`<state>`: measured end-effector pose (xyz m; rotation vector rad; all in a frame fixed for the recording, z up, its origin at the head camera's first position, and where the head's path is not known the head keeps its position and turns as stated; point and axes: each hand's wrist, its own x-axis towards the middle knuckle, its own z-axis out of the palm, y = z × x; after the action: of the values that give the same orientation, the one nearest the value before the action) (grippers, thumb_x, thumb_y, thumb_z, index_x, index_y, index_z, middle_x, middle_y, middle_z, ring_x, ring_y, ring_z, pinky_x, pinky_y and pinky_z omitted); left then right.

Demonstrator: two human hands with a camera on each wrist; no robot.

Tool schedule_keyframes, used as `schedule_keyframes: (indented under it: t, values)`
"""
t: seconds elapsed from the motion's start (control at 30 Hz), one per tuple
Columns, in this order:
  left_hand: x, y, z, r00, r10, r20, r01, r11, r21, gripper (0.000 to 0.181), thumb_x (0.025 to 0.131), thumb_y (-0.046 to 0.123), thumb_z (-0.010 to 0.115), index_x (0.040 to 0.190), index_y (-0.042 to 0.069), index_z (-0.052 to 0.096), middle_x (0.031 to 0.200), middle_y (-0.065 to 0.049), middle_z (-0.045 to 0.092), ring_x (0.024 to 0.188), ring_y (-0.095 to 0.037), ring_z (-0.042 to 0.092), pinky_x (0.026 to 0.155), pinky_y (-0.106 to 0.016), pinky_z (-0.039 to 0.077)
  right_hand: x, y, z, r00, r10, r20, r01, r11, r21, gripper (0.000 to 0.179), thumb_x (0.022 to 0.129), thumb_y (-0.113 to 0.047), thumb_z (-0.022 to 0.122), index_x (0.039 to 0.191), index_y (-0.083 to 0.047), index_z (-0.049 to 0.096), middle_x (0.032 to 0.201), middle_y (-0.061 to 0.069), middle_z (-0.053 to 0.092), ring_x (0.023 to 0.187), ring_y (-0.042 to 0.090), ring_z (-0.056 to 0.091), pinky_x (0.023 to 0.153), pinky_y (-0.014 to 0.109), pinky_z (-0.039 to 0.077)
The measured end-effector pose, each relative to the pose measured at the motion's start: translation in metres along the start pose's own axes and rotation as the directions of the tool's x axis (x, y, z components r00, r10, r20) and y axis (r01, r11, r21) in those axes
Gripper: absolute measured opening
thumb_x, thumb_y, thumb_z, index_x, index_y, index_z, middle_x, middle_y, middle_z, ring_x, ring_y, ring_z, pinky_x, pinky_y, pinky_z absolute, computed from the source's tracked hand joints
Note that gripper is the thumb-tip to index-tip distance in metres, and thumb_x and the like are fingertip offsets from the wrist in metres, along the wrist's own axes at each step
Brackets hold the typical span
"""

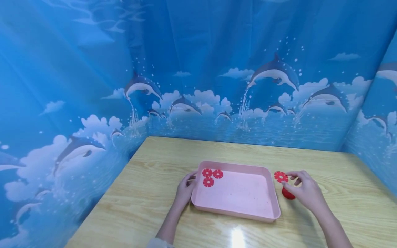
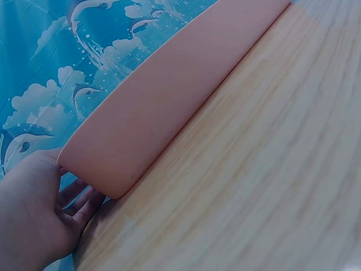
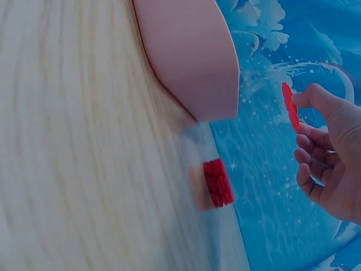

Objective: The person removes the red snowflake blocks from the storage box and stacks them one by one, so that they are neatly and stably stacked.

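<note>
A shallow pink tray (image 1: 235,214) lies on the wooden table. Inside its far left corner are three red notched discs (image 1: 208,182), flat on the bottom. My left hand (image 1: 185,189) holds the tray by its left side; in the left wrist view the tray's corner partly hides the fingers. Beyond the tray's right wall, my right hand (image 1: 305,193) pinches another red notched disc, the held disc (image 3: 290,106), between thumb and index finger, up off the table. Below that hand a stack of red discs (image 3: 218,183) stands on the table, partly hidden by the hand in the head view.
The wooden table (image 1: 136,206) reaches back to a blue curtain (image 1: 198,69) printed with dolphins and clouds. This curtain also hangs along the left and right sides. A bright light reflection shows near the table's front.
</note>
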<state>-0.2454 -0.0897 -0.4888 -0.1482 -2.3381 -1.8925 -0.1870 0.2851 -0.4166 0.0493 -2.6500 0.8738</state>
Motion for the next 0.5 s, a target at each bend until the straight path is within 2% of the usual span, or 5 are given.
schedule_keyframes:
  t: [0.27, 0.5]
  values:
    - [0.001, -0.001, -0.001, 1.000, -0.007, 0.011, 0.007, 1.000, -0.008, 0.034, 0.091, 0.011, 0.055, 0.125, 0.006, 0.055, 0.113, -0.016, 0.056, 0.100, -0.030, 0.055, 0.086, -0.040, 0.047, -0.005, 0.019, -0.003, 0.997, -0.039, -0.065, 0.038, 0.999, -0.016, 0.035, 0.076, -0.018, 0.073, 0.101, 0.003, 0.062, 0.088, 0.009, 0.054, 0.076, 0.022, 0.050, 0.052, 0.027, 0.040]
    - [0.002, -0.001, -0.001, 1.000, -0.005, 0.015, 0.005, 1.000, -0.013, 0.034, 0.091, 0.009, 0.054, 0.125, 0.006, 0.055, 0.113, -0.016, 0.056, 0.100, -0.030, 0.055, 0.085, -0.040, 0.047, -0.010, 0.036, 0.000, 0.996, -0.051, -0.073, 0.049, 0.998, -0.030, 0.034, 0.075, -0.018, 0.074, 0.098, 0.003, 0.063, 0.087, 0.008, 0.054, 0.073, 0.020, 0.050, 0.054, 0.028, 0.040]
